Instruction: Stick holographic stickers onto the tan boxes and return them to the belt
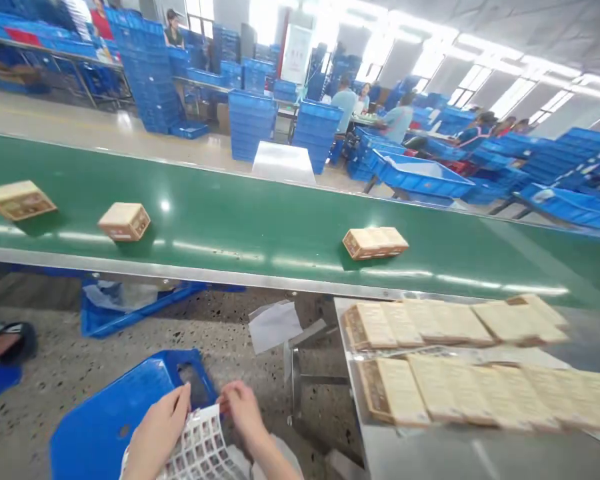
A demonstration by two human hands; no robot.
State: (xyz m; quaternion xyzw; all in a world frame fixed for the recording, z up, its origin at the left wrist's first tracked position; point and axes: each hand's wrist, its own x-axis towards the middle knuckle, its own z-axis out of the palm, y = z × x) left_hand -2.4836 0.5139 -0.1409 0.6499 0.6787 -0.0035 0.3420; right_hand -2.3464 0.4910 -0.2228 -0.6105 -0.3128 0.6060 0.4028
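Note:
A sheet of small printed stickers [203, 443] is between my hands at the bottom of the head view, bent along its length. My left hand [161, 427] grips its left edge, thumb towards the top. At the sheet's upper right corner, my right hand [241, 408] has its fingertips pinched together; whether a loose sticker is between them is too small to tell. Beneath the hands is a blue plastic stool [115, 407]. To the right, two rows of cream-and-brown small boxes [460, 390] lie on a metal table [430, 457].
A green conveyor belt [260, 223] crosses the view, carrying several small cartons [377, 241]. Below it, a blue crate [130, 307] and white paper [275, 327] lie on the floor. Behind stand stacked blue crates [253, 123], with people [397, 120] seated at tables.

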